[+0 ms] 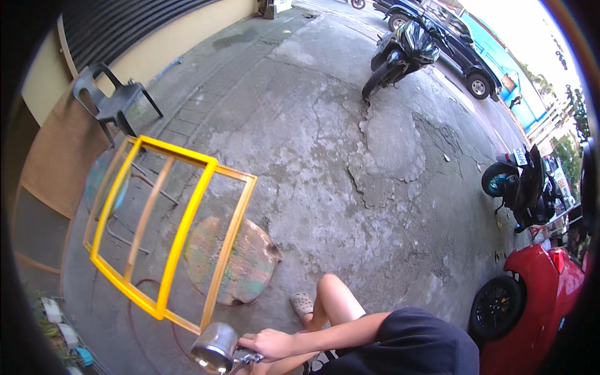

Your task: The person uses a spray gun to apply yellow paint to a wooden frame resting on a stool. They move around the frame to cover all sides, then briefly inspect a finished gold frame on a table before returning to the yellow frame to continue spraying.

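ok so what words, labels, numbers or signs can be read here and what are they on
White plate on the right-hand motorcycle: bears characters, not copied out.
White-and-red panel beyond it: too blurred.
White notice, top edge: too small.
Metal spray gun: no readable text.

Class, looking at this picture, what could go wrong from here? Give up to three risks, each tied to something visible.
Bump: the shiny metal cup beside the hand appears close to a corner of the frame and might knock it.
Trip: a thin reddish hose or cord curves along the ground there and could catch someone.
Splash: the clog has holes and the leg is bare, so any spill could reach skin.
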`<control>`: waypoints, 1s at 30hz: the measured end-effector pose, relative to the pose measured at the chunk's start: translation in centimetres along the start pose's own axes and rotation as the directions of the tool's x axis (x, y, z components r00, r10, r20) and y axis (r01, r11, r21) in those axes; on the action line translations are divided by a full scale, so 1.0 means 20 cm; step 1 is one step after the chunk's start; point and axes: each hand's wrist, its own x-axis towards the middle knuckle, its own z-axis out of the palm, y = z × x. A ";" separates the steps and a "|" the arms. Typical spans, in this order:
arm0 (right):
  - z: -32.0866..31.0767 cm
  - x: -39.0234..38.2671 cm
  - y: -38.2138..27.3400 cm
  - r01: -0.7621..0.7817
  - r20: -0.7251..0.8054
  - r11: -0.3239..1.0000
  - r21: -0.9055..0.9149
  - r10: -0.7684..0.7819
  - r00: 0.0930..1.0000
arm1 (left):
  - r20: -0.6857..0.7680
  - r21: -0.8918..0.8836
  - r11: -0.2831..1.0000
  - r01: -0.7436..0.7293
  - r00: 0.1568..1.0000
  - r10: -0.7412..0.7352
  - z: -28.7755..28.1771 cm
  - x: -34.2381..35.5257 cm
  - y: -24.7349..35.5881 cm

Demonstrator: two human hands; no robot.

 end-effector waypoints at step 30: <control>-0.39 -0.45 -2.09 -0.420 -0.716 0.905 -0.062 0.253 0.651 | 0.186 -0.753 0.187 0.631 0.476 -0.859 -1.03 -2.25 0.56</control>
